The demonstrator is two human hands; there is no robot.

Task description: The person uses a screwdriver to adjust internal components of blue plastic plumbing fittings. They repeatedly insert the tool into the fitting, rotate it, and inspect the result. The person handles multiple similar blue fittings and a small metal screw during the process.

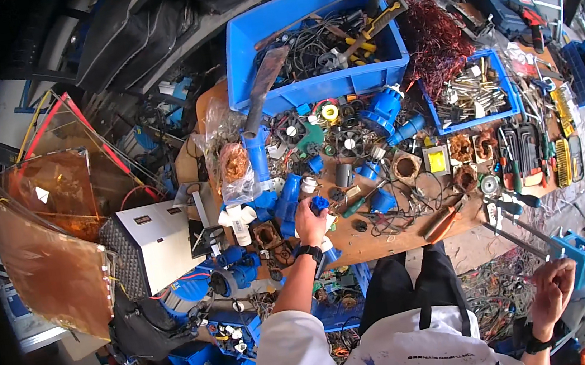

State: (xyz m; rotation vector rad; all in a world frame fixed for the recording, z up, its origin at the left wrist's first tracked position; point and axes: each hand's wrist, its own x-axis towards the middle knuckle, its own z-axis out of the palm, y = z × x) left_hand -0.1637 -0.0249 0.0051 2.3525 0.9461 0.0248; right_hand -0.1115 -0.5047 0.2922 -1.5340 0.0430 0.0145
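Observation:
My left hand (309, 224) is over the near edge of the wooden workbench (379, 245), its fingers closed on a small blue plastic part (319, 202). Close by lie blue cylindrical motor housings (288, 196) and a white plastic fitting (239, 221). Away from the bench at the lower right, my right hand (553, 291) is raised with curled fingers; whether anything small is in them is hidden. It is nearest to a blue bench vise (576, 255). Pliers with orange handles (444, 223) and a green-handled screwdriver (358, 204) lie between the hands.
At the back stands a large blue bin (318, 93) of cables and tools. Right of it are tangled red wire (435, 40) and a blue tray of metal pieces (473, 93). Copper coil parts (406, 166) crowd the bench. A white-topped box (158, 237) stands left.

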